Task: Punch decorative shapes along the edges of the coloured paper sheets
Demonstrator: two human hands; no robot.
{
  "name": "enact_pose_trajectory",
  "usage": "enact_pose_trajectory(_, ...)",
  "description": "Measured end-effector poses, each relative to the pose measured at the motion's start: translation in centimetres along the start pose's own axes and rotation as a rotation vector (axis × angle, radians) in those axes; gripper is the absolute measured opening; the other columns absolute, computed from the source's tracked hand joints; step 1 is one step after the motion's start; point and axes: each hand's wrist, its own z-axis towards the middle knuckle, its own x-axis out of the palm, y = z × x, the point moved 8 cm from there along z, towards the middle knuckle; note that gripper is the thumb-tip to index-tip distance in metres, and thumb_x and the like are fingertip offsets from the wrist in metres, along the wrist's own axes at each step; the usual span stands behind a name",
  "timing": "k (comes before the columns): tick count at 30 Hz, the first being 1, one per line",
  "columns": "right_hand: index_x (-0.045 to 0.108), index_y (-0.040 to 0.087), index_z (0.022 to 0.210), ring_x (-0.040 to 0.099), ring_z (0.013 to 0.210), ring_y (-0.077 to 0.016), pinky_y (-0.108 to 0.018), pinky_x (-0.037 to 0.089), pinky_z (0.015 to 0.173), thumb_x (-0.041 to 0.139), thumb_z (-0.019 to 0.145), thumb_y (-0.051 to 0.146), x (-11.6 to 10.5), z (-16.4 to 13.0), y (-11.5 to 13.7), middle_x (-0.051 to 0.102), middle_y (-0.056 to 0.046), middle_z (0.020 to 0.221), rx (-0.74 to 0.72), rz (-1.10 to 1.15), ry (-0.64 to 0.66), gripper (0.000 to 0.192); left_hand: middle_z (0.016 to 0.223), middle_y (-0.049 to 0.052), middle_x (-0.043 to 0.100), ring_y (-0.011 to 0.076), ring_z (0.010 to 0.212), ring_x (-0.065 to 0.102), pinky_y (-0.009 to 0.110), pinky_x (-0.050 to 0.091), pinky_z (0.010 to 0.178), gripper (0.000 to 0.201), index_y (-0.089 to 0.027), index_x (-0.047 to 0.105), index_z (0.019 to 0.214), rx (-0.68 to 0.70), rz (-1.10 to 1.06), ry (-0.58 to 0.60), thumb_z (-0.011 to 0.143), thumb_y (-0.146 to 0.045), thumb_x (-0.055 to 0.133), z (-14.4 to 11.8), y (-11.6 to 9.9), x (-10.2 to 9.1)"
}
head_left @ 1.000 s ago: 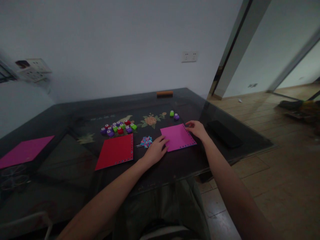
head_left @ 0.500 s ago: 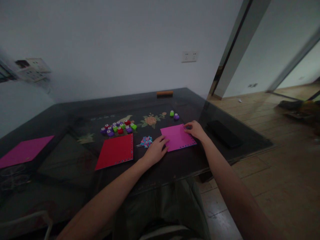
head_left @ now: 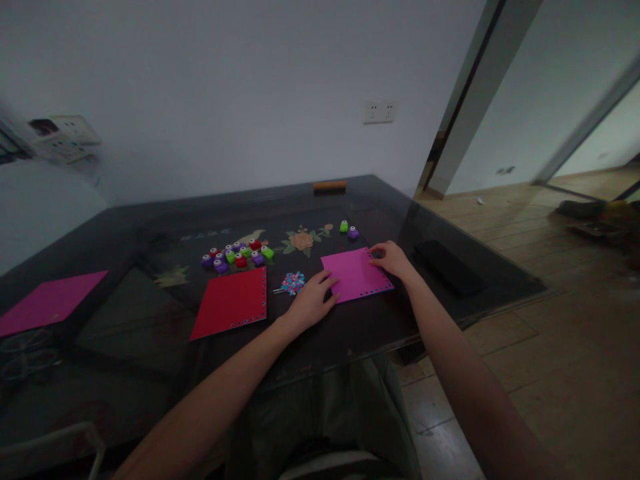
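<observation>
A pink sheet [head_left: 350,275] lies on the dark table in front of me, with a row of small dark dots along its right and lower edges. My left hand [head_left: 314,299] rests on its left edge, fingers stretched out and holding nothing. At the upper right edge, the thumb and fingers of my right hand [head_left: 390,259] are bent together in a pinch. Anything between them is too small to make out. Left of my left hand is a heap of tiny blue, pink and white pieces [head_left: 293,283]. Beyond it lies a red sheet [head_left: 230,301] with similar dots along two edges.
Several purple, green and red eye-topped pieces [head_left: 240,261] cluster behind the red sheet. A green piece [head_left: 343,227] and a purple one [head_left: 353,233] stand behind the pink sheet. A black flat object [head_left: 449,268] lies right; a brown roll [head_left: 330,187] sits by the wall.
</observation>
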Motion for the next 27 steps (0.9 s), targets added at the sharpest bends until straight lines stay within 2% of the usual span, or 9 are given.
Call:
enact_pose_trajectory(7,0.07,0.019,0.096,0.054,0.072,-0.014,-0.027,0.044,0.073,0.07,0.069,0.027,-0.12,-0.05,-0.15,0.057,-0.005,0.089,0.028,0.017,-0.007,0.028,0.132,0.016,0.049,0.0236,0.123,0.045,0.038,0.035,0.105,0.041,-0.014,0.053,0.124,0.009,0.001,-0.015,0.084,-0.026,0.053,-0.03,-0.04,-0.07)
enact_pose_trajectory(13,0.071,0.016,0.092,0.057,0.078,-0.0174,-0.029,0.044,0.074,0.064,0.075,0.028,-0.34,-0.05,-0.71,0.062,-0.009,0.089,0.108,0.014,-0.059,0.022,0.135,0.014,0.048,0.0241,0.125,0.044,0.042,0.036,0.105,0.04,-0.017,0.053,0.123,0.008,-0.008,0.002,0.084,-0.026,0.054,-0.1,-0.12,-0.03)
enact_pose_trajectory(23,0.073,0.016,0.091,0.058,0.079,-0.019,-0.03,0.044,0.074,0.06,0.079,0.027,-0.23,-0.05,-0.16,0.062,-0.011,0.091,0.082,-0.014,-0.025,0.02,0.132,0.016,0.049,0.0245,0.124,0.044,0.039,0.034,0.106,0.04,-0.014,0.055,0.121,0.023,0.012,0.0,0.084,-0.027,0.054,-0.12,-0.12,-0.01)
enact_pose_trajectory(27,0.072,0.017,0.091,0.058,0.08,-0.0186,-0.029,0.044,0.074,0.06,0.079,0.027,-0.32,-0.04,-0.15,0.061,-0.01,0.091,0.083,-0.026,-0.027,0.021,0.132,0.015,0.049,0.0246,0.123,0.045,0.041,0.036,0.105,0.039,-0.016,0.055,0.121,0.023,0.008,-0.012,0.084,-0.028,0.054,-0.1,-0.06,-0.08)
